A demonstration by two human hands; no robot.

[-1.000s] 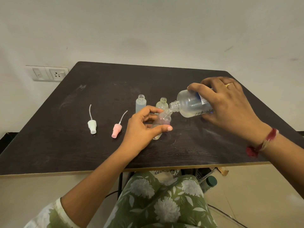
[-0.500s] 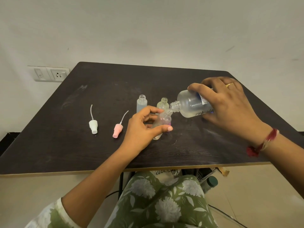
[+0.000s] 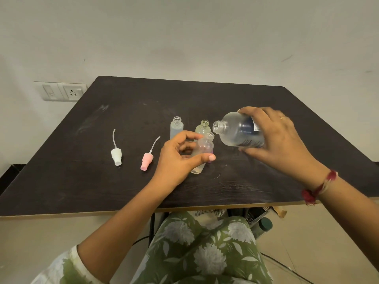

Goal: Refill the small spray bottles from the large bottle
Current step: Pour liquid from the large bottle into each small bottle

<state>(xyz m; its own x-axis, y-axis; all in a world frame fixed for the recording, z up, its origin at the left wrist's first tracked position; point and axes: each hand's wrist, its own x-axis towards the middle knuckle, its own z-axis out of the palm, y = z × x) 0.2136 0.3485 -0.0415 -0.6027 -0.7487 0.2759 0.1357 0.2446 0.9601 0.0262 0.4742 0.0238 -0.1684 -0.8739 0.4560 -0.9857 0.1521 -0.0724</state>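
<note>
1. Step in hand: filling the pinkish clear small plastic bottle (image 3: 203,150). Left hand (image 3: 180,156) has thumb and fingers curled round its body; bottle tilted, base on or just above the table, cannot tell which.
2. Right hand (image 3: 274,140) is wrapped over the large clear plastic bottle with a dark label (image 3: 240,131), held lying nearly level, open mouth pointing left, just above and beside the small bottle's neck. No stream visible between the two mouths.
3. Two more uncapped small bottles stand upright behind: a pale blue one (image 3: 176,128) and a yellowish one (image 3: 203,128).
4. Spray heads lie well left of the bottles: a white one (image 3: 116,156) and a pink one (image 3: 146,160), dip tubes pointing away.
5. Next move, by judgement: either tip again over the neck or stand this bottle down and take another; narrow necks call for close alignment.
6. Surface: dark wood-grain table (image 3: 82,181), scuffed, a few droplets near the work. Room: pale wall, white switch and socket plate (image 3: 63,92) left.
</note>
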